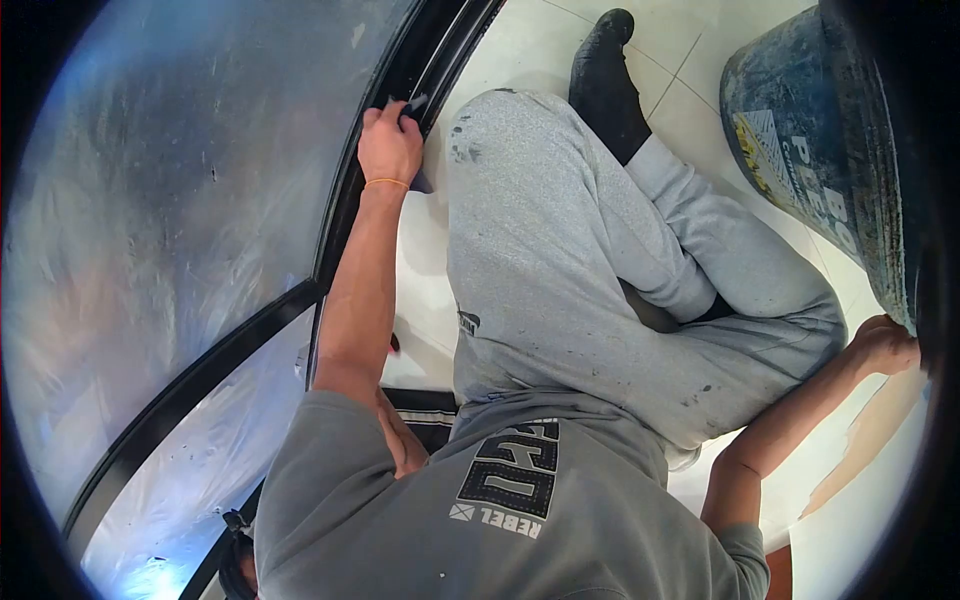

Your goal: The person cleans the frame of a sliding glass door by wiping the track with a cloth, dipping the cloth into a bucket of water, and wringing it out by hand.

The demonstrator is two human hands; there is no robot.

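My left hand (390,145) reaches up to the black frame (345,190) of a door or window, with its fingers pinched round a small dark piece with a grey tip (418,103). That piece sits right at the frame's channel, and I cannot tell what it is. Over on the right, my right hand (885,346) is closed, with its fingers curled at the lower edge of a dark, dusty bucket (800,140). The view's dark border partly hides its fingertips.
Cloudy plastic film covers the glass panel (200,180) at left. My bent legs in stained grey trousers (560,240) and a black sock (608,90) lie across the white tiled floor (685,30). A torn piece of brown cardboard (865,440) lies below my right hand.
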